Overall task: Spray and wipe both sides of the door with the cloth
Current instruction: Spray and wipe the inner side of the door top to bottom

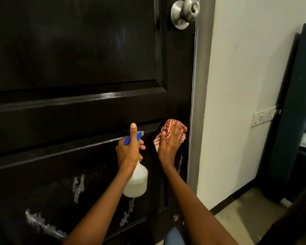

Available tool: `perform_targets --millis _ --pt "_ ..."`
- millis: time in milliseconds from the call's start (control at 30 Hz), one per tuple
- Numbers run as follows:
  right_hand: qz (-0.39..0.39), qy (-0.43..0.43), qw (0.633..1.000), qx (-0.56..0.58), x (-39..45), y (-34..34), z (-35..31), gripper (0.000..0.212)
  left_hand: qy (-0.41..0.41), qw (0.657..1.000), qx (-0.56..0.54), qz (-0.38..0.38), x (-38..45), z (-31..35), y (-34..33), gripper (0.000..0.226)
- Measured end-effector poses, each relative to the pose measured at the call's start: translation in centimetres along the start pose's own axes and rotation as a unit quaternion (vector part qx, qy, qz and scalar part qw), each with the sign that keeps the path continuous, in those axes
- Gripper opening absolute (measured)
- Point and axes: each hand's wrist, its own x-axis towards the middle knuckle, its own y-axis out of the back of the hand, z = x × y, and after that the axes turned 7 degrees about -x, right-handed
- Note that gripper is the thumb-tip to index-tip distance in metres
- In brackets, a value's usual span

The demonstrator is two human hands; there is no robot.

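The black door (pixel 81 71) fills most of what I see, its lower panel streaked with white foam runs (pixel 78 188) that I have not yet wiped. I judge I am on the wiping step for this face: my right hand (pixel 168 144) lies flat, fingers spread, pressing the red-checked cloth (pixel 166 126) to the door close to its right edge, just below the middle rail. My left hand (pixel 129 149) is wrapped round the neck of the spray bottle (pixel 137 181), thumb raised along the blue trigger head, held just beside the cloth. Next I should drag the cloth down and left across the foam, keeping the bottle out of its path. The grey door frame (pixel 198 103) borders my right hand; the steel knob (pixel 185 11) sits high above. A wall switch (pixel 264 116) lies beyond.
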Motion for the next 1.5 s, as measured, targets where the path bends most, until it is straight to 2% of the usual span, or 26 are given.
perform_targets --millis 167,267,333,500,667,833,933,1000,1100,1167,1267,1367,1433,1500 --pt "-0.018 0.156 0.984 -0.086 1.9 0.7 -1.0 0.061 -0.004 1.000 -0.001 0.009 0.2 -0.1 0.4 0.083" --pt "-0.006 0.194 0.963 -0.187 1.6 1.2 1.7 0.064 -0.010 1.000 -0.001 0.007 0.0 0.3 -0.1 0.082" --pt "-0.014 0.200 0.956 -0.212 0.3 1.3 3.4 0.066 -0.006 1.000 -0.004 0.003 -0.4 0.4 -0.3 0.080" --pt "-0.034 0.155 0.968 -0.196 -1.2 0.7 3.4 0.067 0.000 1.000 -0.008 -0.005 -1.4 0.7 0.0 0.084" --pt "-0.030 0.169 0.977 -0.127 1.2 0.9 0.5 0.066 -0.004 1.000 -0.009 -0.001 -1.3 1.2 0.1 0.083" --pt "-0.005 0.179 0.967 -0.180 1.7 1.7 3.0 0.066 -0.001 1.000 0.000 -0.006 -1.2 0.8 -0.3 0.084" --pt "0.002 0.018 0.996 -0.090 -1.0 1.6 6.7 0.064 0.003 1.000 0.006 -0.013 -1.4 0.4 -0.3 0.083" --pt "-0.004 -0.088 0.996 -0.030 -2.0 1.0 8.3 0.060 0.002 1.000 0.008 -0.015 -1.5 0.3 -0.3 0.084" --pt "0.004 -0.155 0.988 -0.019 -0.8 0.0 6.5 0.063 -0.002 1.000 0.009 -0.015 -1.5 0.3 -0.4 0.083" --pt "0.017 -0.150 0.987 -0.046 0.9 -0.2 3.5 0.064 -0.002 1.000 0.008 -0.009 -1.6 0.1 -0.4 0.081" --pt "0.015 -0.037 0.996 -0.075 3.8 0.0 -0.7 0.068 -0.012 1.000 0.003 -0.007 -1.5 -0.2 -0.5 0.077" --pt "0.025 0.062 0.995 -0.075 5.3 1.0 -1.7 0.072 -0.016 1.000 -0.003 -0.018 -1.5 -0.7 -0.6 0.073" --pt "0.046 0.060 0.993 -0.088 4.7 1.0 0.1 0.071 -0.011 1.000 -0.006 -0.021 -1.2 -1.6 -0.7 0.071" --pt "0.061 -0.020 0.996 -0.064 2.4 0.2 3.3 0.071 -0.004 1.000 -0.006 -0.020 -1.1 -2.7 -0.7 0.071"
